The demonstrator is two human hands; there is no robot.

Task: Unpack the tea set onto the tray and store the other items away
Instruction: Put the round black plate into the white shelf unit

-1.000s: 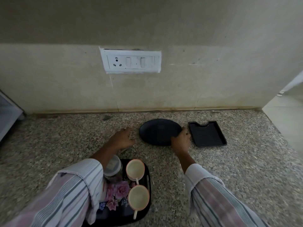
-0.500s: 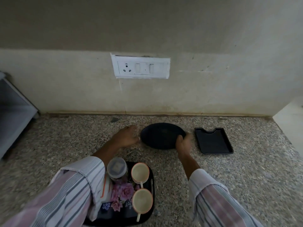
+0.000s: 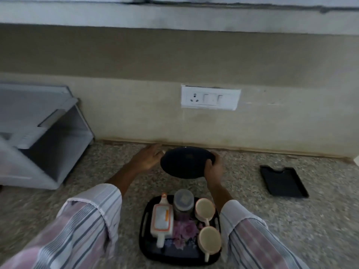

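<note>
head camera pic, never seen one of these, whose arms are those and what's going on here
The camera is worn on a person's head and looks down, so the striped sleeves are the wearer's own arms. No machine is involved. The right hand grips the edge of a round black plate, tilted above the speckled counter; the left hand is at its other edge with fingers fairly straight. Nearer the wearer, a flowered tray holds a white teapot, a lidded jar and two cups. A small black rectangular tray lies to the right.
</note>
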